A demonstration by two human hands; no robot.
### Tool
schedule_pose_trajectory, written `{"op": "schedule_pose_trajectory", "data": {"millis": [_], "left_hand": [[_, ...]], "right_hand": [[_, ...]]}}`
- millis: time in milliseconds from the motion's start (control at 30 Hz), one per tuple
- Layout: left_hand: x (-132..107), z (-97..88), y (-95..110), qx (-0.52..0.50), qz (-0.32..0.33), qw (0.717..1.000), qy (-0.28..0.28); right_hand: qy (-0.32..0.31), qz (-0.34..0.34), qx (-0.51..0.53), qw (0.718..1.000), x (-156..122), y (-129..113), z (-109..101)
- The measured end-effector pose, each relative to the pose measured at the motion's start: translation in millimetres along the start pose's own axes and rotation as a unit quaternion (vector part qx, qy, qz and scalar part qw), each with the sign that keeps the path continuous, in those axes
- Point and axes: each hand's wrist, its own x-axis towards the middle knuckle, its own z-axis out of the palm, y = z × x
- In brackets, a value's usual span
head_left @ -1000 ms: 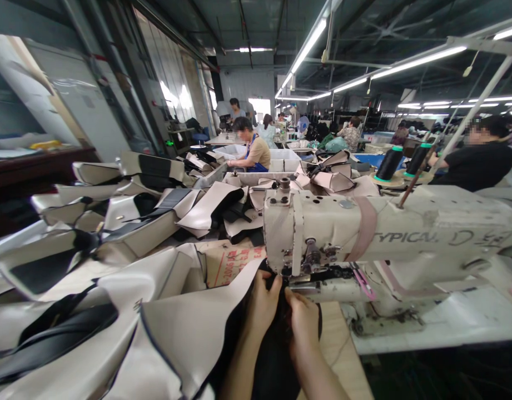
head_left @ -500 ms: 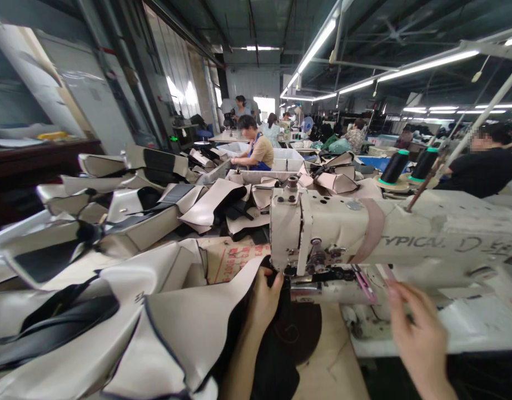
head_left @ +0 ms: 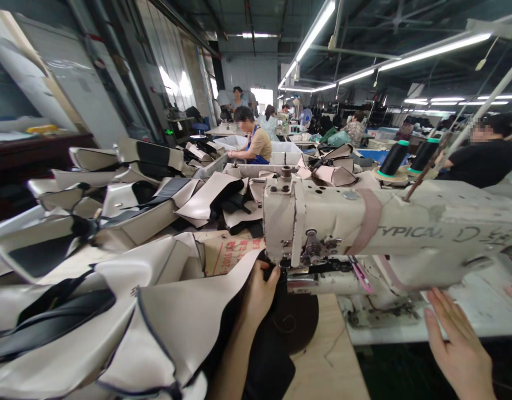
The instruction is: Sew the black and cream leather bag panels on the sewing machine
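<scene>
Black fabric (head_left: pixel 273 364) gripped steady at the sewing machine (head_left: pixel 406 222) by the left hand (head_left: pixel 259 291) (right hand (head_left: pixel 460 350) splayed, empty).

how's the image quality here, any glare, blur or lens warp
Head view: wide-angle warp bows the sewing machine and stretches the beige pieces toward the left edge; the ceiling tube lights and the far windows blow out to white; the right hand looks stretched in the lower right corner; the left hand at the sewing machine is sharp; light is even, shadows faint.
</scene>
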Motion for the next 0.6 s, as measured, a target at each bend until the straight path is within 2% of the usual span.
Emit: {"op": "schedule_pose_trajectory", "data": {"millis": [167,333,600], "left_hand": [[-2.3,-3.5,2.8,0.003,0.014,1.0,-0.001],[-0.9,-3.5,3.0,-0.001,0.017,1.0,-0.012],[-1.0,-3.9,2.3,-0.006,0.011,1.0,-0.008]], "right_hand": [[0.006,0.002,-0.021,1.0,2.1,9.8,-3.7],[0.002,-0.001,-0.04,0.999,7.0,5.0,-8.3],[-0.003,0.016,-0.019,1.0,45.5,6.6,-28.2]]}}
